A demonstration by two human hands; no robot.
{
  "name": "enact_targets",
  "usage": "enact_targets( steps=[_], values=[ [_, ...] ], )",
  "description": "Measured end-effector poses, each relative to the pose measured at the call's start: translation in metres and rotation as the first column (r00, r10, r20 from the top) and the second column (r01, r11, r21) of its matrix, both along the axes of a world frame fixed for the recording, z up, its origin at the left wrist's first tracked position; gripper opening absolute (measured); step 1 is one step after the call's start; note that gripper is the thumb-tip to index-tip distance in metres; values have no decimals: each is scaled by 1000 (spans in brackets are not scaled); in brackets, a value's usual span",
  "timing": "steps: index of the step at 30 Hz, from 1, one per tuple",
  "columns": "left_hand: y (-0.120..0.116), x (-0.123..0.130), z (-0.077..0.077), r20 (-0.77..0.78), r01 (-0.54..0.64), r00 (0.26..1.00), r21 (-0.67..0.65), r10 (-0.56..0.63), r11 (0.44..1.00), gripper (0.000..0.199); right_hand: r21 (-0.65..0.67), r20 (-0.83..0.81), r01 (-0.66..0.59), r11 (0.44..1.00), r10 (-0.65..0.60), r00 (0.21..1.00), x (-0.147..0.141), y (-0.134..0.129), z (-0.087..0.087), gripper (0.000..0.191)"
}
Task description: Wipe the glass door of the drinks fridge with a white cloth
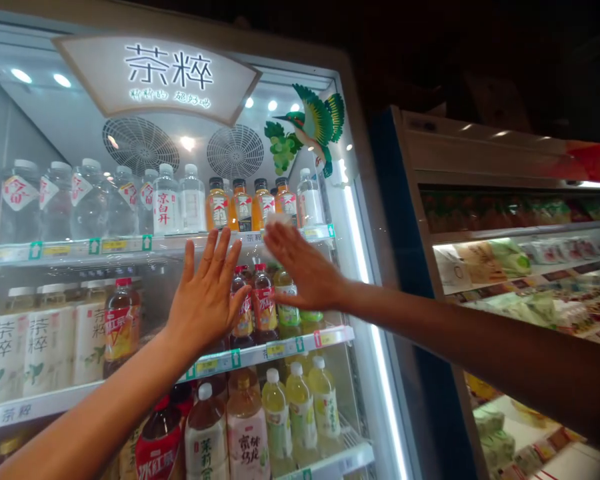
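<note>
My left hand is raised with fingers spread, its palm toward the glass door of a lit drinks fridge; it holds nothing. Just right of it, my right hand is slightly blurred, its fingers stretched up and left. They press a small white tissue, mostly hidden behind the fingertips, toward the glass. Behind the hands are red-capped tea bottles and, higher up, orange drink bottles.
Clear water bottles line the top shelf, white-labelled bottles the one below. Yellow-green bottles stand lower down. A bird sticker is on the upper right of the glass. An open display shelf with packaged goods stands right.
</note>
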State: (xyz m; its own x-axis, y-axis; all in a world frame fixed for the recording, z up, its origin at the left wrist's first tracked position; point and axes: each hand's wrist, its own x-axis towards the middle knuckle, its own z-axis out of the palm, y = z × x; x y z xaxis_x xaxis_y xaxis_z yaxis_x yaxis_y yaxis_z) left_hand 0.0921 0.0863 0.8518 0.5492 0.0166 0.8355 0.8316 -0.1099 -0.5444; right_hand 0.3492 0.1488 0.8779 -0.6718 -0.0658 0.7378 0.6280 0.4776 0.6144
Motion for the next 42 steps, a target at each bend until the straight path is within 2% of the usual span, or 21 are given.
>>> enact_targets(
  steps=[2, 3, 4, 6, 8, 10, 12, 14, 16, 18, 20, 22, 24, 26, 28, 30, 32, 36, 38, 41, 42],
  values=[
    [1, -3, -17, 3, -19, 1000, -11, 19, 1000, 79, -6, 222, -23, 1000, 23, 975, -2, -3, -18, 103],
    [1, -4, -25, -3, -27, 1000, -18, 27, 999, 79, -11, 245, -19, 1000, 21, 969, -4, -4, -24, 102],
    [2, -6, -32, -11, -35, 999, -26, 35, 999, 79, -11, 197, -10, 1000, 12, 980, -5, -4, -26, 101],
    [2, -8, -42, -28, -49, 998, -33, 48, 998, 79, -10, -38, 11, 1000, -11, 999, -10, -3, -31, 99],
    [1, -9, -49, -40, -63, 997, -37, 61, 997, 80, -7, -208, 9, 1000, -10, 978, -19, -4, -46, 103],
    [-3, -12, -56, -58, -78, 995, -44, 75, 996, 79, 1, -103, -35, 999, 35, 994, -29, -8, -74, 107],
    [-8, -18, -64, -79, -91, 993, -53, 87, 994, 78, -7, 166, -80, 997, 80, 983, -34, -12, -100, 109],
    [-15, -26, -73, -86, -104, 991, -64, 99, 993, 76, -22, 260, -68, 997, 72, 963, -36, -13, -107, 108],
    [-22, -39, -80, -77, -118, 991, -78, 112, 990, 75, -33, 70, -17, 999, 19, 997, -39, -11, -95, 105],
    [-30, -55, -87, -58, -131, 990, -89, 126, 987, 75, -57, -232, 12, 998, -25, 972, -48, -11, -86, 103],
    [-39, -75, -94, -36, -146, 989, -95, 143, 985, 75, -85, -322, -20, 996, -8, 947, -65, -15, -99, 105],
    [-50, -99, -100, -24, -162, 987, -95, 160, 982, 77, -109, -115, -92, 990, 79, 990, -87, -24, -128, 109],
    [-59, -124, -104, -29, -176, 984, -96, 174, 980, 77, -105, 179, -137, 985, 154, 972, -110, -32, -151, 103],
    [-67, -149, -105, -35, -184, 983, -98, 181, 978, 77, -81, 221, -138, 987, 153, 963, -133, -36, -146, 100],
    [-73, -170, -104, -21, -197, 980, -98, 196, 976, 76, -65, 17, -115, 991, 117, 993, -158, -38, -121, 104],
    [-77, -189, -104, 8, -215, 976, -92, 216, 972, 76, -65, -185, -110, 992, 96, 978, -185, -43, -103, 110],
    [-82, -208, -108, 34, -225, 973, -96, 230, 969, 76, -76, -178, -134, 988, 119, 977, -212, -51, -110, 114],
    [-91, -248, -117, 57, -208, 975, -119, 216, 971, 77, -99, 168, -177, 979, 192, 967, -256, -69, -152, 106],
    [-94, -266, -117, 74, -199, 975, -125, 209, 972, 77, -80, 154, -156, 984, 167, 974, -274, -73, -143, 104],
    [-97, -287, -119, 118, -173, 975, -144, 191, 974, 79, -63, -88, -106, 992, 101, 991, -300, -77, -110, 105],
    [-98, -291, -123, 132, -159, 975, -155, 180, 975, 79, -70, -176, -92, 993, 78, 981, -309, -78, -109, 106]
  ],
)
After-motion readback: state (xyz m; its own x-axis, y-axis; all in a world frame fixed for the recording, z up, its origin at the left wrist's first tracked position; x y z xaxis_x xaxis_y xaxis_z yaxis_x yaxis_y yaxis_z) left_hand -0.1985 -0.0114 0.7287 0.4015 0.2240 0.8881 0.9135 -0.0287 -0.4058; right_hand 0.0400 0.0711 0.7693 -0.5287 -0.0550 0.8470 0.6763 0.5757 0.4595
